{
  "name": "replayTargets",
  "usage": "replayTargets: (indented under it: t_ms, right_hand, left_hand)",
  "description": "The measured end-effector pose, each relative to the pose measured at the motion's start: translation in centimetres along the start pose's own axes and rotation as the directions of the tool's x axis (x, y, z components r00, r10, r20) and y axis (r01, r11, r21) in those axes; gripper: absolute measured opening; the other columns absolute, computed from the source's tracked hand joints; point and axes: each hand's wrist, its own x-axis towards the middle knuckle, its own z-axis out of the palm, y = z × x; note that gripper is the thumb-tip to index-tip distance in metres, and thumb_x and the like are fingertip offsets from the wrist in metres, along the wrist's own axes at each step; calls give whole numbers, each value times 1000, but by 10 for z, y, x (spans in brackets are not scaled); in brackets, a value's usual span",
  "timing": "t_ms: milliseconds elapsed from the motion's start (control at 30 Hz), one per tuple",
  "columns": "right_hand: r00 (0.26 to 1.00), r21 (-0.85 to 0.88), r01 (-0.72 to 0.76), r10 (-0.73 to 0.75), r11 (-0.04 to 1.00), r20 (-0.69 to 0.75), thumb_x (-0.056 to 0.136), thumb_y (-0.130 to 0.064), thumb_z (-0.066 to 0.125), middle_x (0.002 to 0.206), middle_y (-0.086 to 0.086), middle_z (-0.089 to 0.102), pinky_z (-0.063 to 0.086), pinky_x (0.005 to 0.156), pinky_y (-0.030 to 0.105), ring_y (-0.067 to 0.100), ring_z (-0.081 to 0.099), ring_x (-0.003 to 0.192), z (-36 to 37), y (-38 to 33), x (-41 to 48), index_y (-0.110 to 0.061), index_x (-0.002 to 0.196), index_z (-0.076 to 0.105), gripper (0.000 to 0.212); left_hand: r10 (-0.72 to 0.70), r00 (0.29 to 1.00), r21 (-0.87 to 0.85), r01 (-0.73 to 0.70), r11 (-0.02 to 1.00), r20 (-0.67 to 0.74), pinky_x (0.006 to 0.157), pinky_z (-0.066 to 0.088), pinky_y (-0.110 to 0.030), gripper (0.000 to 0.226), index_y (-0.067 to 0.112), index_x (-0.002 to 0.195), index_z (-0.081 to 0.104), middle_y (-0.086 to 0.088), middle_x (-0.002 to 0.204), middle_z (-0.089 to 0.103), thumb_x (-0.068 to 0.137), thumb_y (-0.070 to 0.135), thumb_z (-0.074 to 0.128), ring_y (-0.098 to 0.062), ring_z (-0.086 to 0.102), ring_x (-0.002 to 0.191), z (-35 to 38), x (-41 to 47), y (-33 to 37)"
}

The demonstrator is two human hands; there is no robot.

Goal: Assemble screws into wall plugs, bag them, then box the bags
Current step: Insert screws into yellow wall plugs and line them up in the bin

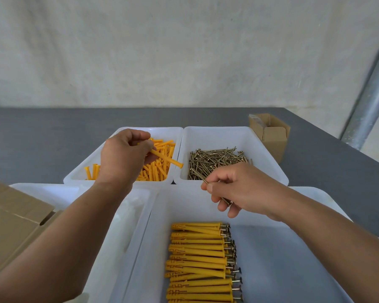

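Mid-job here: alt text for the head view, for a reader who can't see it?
The left hand holds an orange wall plug over the plug bin while the right hand pinches a screw over the screw bin's near edge. In the nearest tray lies a row of assembled plugs; a cardboard box stands far right on the grey table.

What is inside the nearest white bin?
Assembled wall plugs lie stacked in the nearest bin, screw heads pointing right. The pile runs off the frame's bottom edge, so its count is hidden. The right hand, pinching a screw, covers its far rim.
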Motion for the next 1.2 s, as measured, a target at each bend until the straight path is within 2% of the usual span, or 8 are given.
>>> replayTargets:
  t_ms: [200,333,500,767,967,1200]
  right_hand:
    - [1000,-13,6,-6,1000,26,96,-28,61,80,-2,71,55,57,21,14,71,69,1,0,1,-26,100,73,12]
    - [1000,-16,12,-12,1000,26,96,-27,62,80,-2,71,54,56,20,12,70,68,1,1,1,-27,99,73,12]
    - [999,-23,9,-9,1000,31,95,-28,62,78,-2,71,55,57,21,13,71,67,1,3,2,-27,100,72,12]
    - [1000,-55,6,-5,998,27,96,-30,62,79,-3,72,58,60,24,15,72,67,1,3,3,-27,100,72,11]
    - [1000,-55,8,-8,998,17,96,-27,61,80,-3,72,60,63,26,15,73,68,1,4,4,-30,101,70,11]
    - [1000,-8,21,-21,1000,7,92,-35,64,75,-3,72,61,73,32,13,73,66,2,2,4,-34,96,69,6]
  left_hand:
    - [-55,998,-45,56,997,33,57,55,-19,15,15,87,65,-9,80,68,90,1,63,-11,70,66,3,-2,-1]
    - [-50,997,-38,52,998,54,57,55,-19,15,14,86,65,-7,76,67,90,0,63,-9,69,63,4,-3,-3]
    - [-52,995,-14,53,998,87,62,58,-24,14,15,86,66,-6,75,68,90,2,63,-14,71,70,7,-5,-4]
    - [-46,990,-7,47,999,134,63,60,-25,15,14,86,66,2,65,68,89,0,64,-10,70,65,12,-11,-3]
    - [-25,984,25,21,999,177,66,61,-28,13,14,87,66,-9,77,70,89,1,65,-17,71,72,15,-16,-2]
    - [-23,971,-7,25,1000,238,62,58,-23,13,10,90,66,-12,79,70,88,-2,64,-11,71,66,18,-19,-2]
